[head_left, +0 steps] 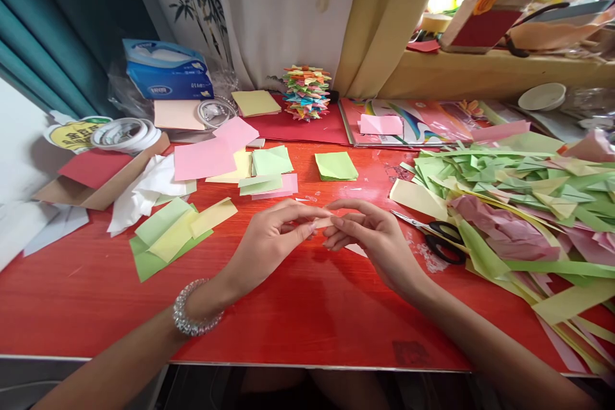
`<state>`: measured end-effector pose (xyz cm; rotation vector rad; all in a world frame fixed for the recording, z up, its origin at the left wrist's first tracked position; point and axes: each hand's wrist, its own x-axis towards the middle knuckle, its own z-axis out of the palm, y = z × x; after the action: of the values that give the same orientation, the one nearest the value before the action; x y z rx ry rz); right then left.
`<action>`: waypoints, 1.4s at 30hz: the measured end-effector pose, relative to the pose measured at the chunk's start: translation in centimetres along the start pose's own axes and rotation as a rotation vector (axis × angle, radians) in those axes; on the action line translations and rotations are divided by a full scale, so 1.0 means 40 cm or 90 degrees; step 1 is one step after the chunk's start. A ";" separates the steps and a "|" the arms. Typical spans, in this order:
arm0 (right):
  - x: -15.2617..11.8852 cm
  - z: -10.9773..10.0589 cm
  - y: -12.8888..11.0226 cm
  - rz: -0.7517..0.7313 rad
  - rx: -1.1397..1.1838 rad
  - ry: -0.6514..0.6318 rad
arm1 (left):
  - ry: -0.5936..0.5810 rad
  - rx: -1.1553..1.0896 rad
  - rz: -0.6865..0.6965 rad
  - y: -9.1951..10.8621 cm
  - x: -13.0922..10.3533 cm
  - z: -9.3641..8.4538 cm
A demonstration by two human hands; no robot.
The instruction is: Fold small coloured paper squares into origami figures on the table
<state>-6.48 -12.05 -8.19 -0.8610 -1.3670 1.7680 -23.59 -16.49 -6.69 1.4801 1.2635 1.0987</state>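
Note:
Over the middle of the red table [288, 320], my left hand [283, 230] and my right hand [362, 227] meet at the fingertips. Both pinch a small pale pink piece of paper [323, 222], mostly covered by the fingers. Below my right hand a pale pink scrap [356, 249] lies on the table. Just beyond the hands is a stack of green paper squares [336, 166]. Black-handled scissors [435, 234] rest to the right of my right hand. Green and yellow paper pieces [177, 230] lie to the left of my left hand.
A large heap of folded green and pink paper [519, 186] covers the right side. At the back stands a multicoloured folded-paper stack [307, 93]. A blue tissue pack [166, 70], tape rolls [125, 134] and a crumpled white tissue [147, 189] are on the left.

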 end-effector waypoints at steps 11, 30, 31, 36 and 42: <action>-0.008 0.005 -0.006 -0.104 -0.192 0.018 | -0.007 -0.083 -0.079 0.007 0.005 -0.003; 0.009 -0.009 -0.006 0.069 0.015 -0.025 | 0.005 -0.045 -0.062 -0.001 0.000 -0.009; 0.009 -0.007 -0.007 0.076 0.016 -0.024 | 0.006 -0.037 -0.058 -0.001 -0.001 -0.008; 0.011 -0.004 -0.011 0.099 0.012 -0.011 | 0.004 -0.018 -0.043 0.001 -0.002 -0.005; 0.012 -0.003 -0.015 0.150 -0.029 -0.052 | -0.016 -0.034 -0.050 0.002 -0.001 -0.002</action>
<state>-6.53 -11.48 -7.67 -1.0200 -1.4095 1.9754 -23.67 -16.51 -6.61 1.3895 1.2556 1.0519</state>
